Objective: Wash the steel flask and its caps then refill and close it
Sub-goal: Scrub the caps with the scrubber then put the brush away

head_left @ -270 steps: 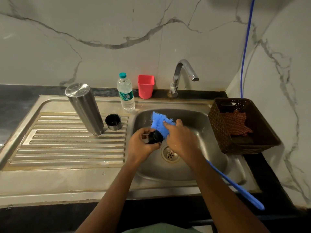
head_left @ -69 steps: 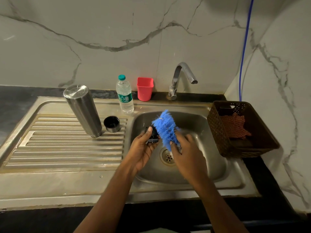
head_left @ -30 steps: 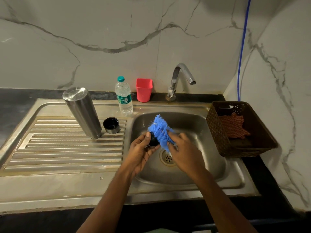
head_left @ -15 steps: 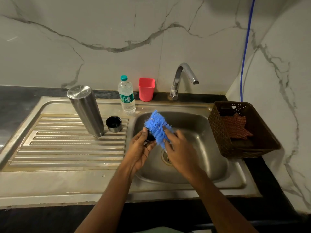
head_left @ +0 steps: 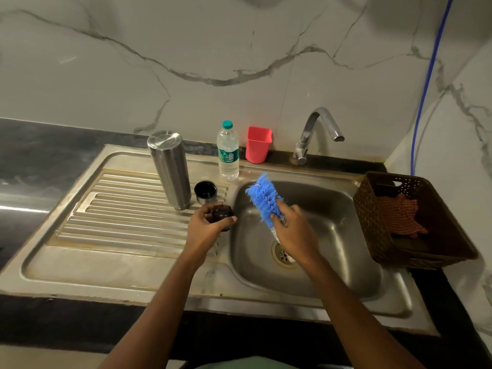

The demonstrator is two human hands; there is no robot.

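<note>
Near the back right corner of the drainboard (head_left: 119, 225) we see the steel flask (head_left: 170, 169) standing, the steel cap (head_left: 205, 191) just beside it. Our left hand (head_left: 207, 227) clutches the black cap (head_left: 222, 213) at the left rim of the basin (head_left: 332, 235); our right hand (head_left: 295, 233) grips the blue brush (head_left: 262, 198) over it.

home kitchen: steel sink (head_left: 314, 291) with ribbed drainboard (head_left: 127, 219), curved tap (head_left: 315, 129), marble-look wall tiles (head_left: 186, 62), dark countertop (head_left: 48, 150), brown basket (head_left: 372, 222) with a cloth (head_left: 399, 217)
</note>
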